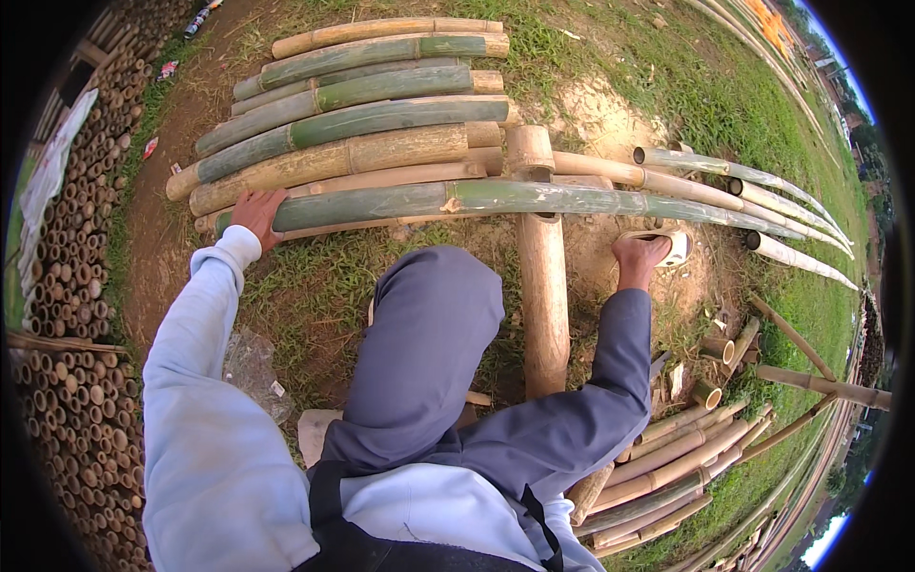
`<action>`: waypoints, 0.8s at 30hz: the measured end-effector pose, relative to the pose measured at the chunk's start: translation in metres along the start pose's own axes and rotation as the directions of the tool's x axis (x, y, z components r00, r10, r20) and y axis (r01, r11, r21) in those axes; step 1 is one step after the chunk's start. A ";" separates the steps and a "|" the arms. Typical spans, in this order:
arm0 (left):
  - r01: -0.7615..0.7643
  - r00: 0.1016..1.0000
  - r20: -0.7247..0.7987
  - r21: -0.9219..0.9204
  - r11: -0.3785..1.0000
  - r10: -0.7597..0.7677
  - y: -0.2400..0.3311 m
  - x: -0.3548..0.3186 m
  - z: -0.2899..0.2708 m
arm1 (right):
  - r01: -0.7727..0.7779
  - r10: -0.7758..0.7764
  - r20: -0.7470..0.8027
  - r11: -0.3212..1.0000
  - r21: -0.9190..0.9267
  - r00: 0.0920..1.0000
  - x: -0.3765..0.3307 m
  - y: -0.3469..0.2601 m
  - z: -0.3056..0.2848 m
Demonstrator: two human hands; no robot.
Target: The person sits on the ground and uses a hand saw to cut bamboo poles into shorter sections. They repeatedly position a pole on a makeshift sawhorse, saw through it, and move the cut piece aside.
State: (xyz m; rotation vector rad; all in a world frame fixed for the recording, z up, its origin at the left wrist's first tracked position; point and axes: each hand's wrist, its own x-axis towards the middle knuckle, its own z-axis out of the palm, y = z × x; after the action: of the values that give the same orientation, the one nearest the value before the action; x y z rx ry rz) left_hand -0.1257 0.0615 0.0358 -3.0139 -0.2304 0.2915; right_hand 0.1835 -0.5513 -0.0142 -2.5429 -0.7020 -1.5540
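A long green bamboo pole (372, 203) runs across the view from left to right. My left hand (255, 215) grips it near its left end, with the fingers over the top. Near its middle the pole passes through a cut opening in a thick pale bamboo post (544, 296). My right hand is out of view. My right foot (640, 257), in a light sandal (675, 248), rests on the ground just below the pole. My bent left knee (443, 276) is between my left hand and the post.
Several cut bamboo lengths (381, 88) lie side by side beyond the pole. More poles (786, 205) stretch away at right, and short pieces (667, 467) are heaped at lower right by crossed bamboo stakes (824, 386). Stacked bamboo ends (76, 410) fill the left. A clear plastic bag (257, 377) lies on grass.
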 end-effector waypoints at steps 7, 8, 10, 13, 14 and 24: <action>-0.251 0.859 -0.482 -0.105 0.962 0.172 0.054 -0.021 0.011 | 0.119 -0.121 -0.105 0.993 -0.020 0.987 -0.003 -0.010 0.011; -0.261 0.948 -0.227 -0.155 0.953 0.222 0.068 -0.028 0.027 | 0.141 -0.141 -0.123 0.990 -0.013 0.982 -0.006 -0.014 0.012; -0.133 0.991 -0.012 -0.241 0.961 0.134 0.087 -0.025 0.059 | 0.153 -0.154 -0.147 0.988 -0.017 0.977 -0.006 -0.013 0.015; 0.209 0.965 -0.091 -0.296 0.932 -0.245 0.096 -0.009 0.103 | 0.184 -0.183 -0.179 0.983 -0.011 0.967 -0.007 -0.011 0.017; 0.321 0.931 -0.088 -0.265 0.909 -0.354 0.089 0.000 0.111 | 0.191 -0.189 -0.188 0.981 -0.006 0.964 -0.007 -0.014 0.020; 0.289 0.956 0.117 -0.232 0.929 -0.269 0.081 0.068 0.123 | 0.205 -0.203 -0.177 0.979 -0.012 0.963 -0.004 -0.013 0.027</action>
State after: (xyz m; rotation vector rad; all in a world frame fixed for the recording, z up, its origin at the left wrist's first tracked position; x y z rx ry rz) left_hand -0.0727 0.0040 -0.1064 -3.1528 -0.7499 0.3874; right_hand 0.1989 -0.5328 -0.0326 -2.3515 -0.9688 -1.8092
